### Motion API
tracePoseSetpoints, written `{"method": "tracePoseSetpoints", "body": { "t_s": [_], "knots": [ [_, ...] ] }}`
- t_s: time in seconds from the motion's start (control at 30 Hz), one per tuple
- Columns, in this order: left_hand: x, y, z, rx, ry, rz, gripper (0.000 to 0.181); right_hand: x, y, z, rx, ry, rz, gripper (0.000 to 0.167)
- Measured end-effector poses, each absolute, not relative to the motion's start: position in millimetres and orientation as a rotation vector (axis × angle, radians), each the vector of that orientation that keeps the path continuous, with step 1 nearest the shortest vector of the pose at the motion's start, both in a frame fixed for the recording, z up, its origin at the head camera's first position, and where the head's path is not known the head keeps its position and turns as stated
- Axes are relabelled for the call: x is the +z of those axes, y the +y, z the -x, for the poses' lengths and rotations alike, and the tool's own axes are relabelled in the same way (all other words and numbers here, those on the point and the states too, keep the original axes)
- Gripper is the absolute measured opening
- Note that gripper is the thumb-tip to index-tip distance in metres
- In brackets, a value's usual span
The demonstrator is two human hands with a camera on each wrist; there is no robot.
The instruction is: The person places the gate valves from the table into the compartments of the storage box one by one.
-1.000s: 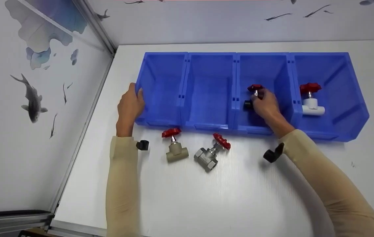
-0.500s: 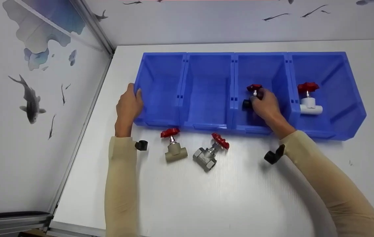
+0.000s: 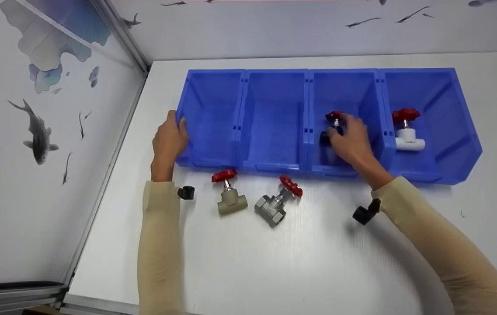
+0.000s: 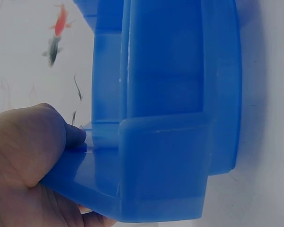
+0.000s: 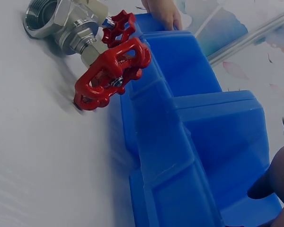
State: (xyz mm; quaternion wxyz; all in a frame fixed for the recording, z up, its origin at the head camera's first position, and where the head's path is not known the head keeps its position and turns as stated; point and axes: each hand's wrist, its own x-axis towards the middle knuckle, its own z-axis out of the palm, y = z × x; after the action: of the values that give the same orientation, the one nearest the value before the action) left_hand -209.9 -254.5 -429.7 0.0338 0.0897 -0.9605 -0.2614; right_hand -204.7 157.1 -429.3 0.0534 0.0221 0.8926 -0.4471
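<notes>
My left hand [image 3: 169,138] grips the left wall of the leftmost blue bin [image 3: 182,118], thumb inside the rim. In the third bin [image 3: 349,171], a black valve with a red handwheel [image 3: 334,115] stands on the floor. My right hand [image 3: 353,138] has its thumb and fingers curled about this valve and covers part of it. Only the thumb and a finger edge of that hand show in the right wrist view. A white valve [image 3: 409,139] with a red handwheel stands in the rightmost bin.
A beige valve [image 3: 231,200] and a metal valve [image 3: 271,210], both with red handwheels, lie on the white table [image 3: 248,262] before the bins. White panels [image 3: 91,183] with fish pictures border the left and back.
The whole head view shifts slightly left. My right thumb has slid a little along the black valve, widening the gap to the fingers; the valve stays in place. My left hand keeps its grip.
</notes>
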Motion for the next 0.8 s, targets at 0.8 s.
{"method": "tracePoseSetpoints", "body": {
  "t_s": [0.8],
  "knots": [
    [-431, -255, 211, -0.821, -2.948, -0.259, 0.039, -394, 167, 185, -1.308, 3.123, 0.248, 0.035]
  ]
}}
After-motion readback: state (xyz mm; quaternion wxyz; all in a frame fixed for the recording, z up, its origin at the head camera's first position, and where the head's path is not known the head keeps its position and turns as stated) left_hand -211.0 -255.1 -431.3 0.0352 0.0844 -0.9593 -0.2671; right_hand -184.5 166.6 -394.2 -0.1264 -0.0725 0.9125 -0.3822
